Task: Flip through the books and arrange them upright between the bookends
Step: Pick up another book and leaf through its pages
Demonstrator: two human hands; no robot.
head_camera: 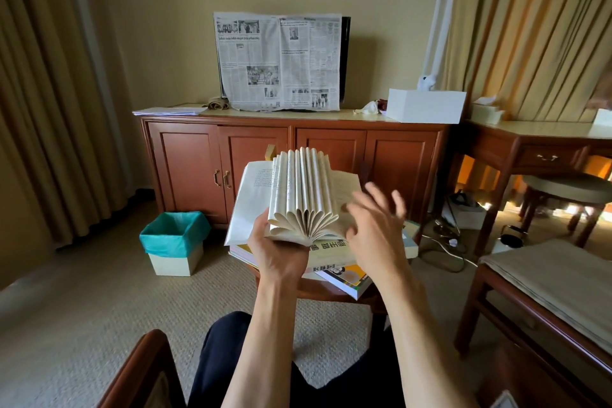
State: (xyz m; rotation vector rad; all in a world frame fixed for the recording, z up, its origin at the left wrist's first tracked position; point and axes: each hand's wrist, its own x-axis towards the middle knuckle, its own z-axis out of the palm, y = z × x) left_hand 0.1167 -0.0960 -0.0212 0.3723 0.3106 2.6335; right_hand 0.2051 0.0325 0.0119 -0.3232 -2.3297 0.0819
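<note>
While the left hand grips the open book by its spine above the stacked books, the right hand hovers spread; fanned pages could crease, or the book tip.

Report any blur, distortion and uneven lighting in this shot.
Head view: the right hand is motion-blurred at the fingers, while the left hand and the fanned book are sharp; the wide lens bows the curtains at the edges; warm light glows under the desk, and the room is otherwise dim.

stacked books under open book, cabinet behind
</note>
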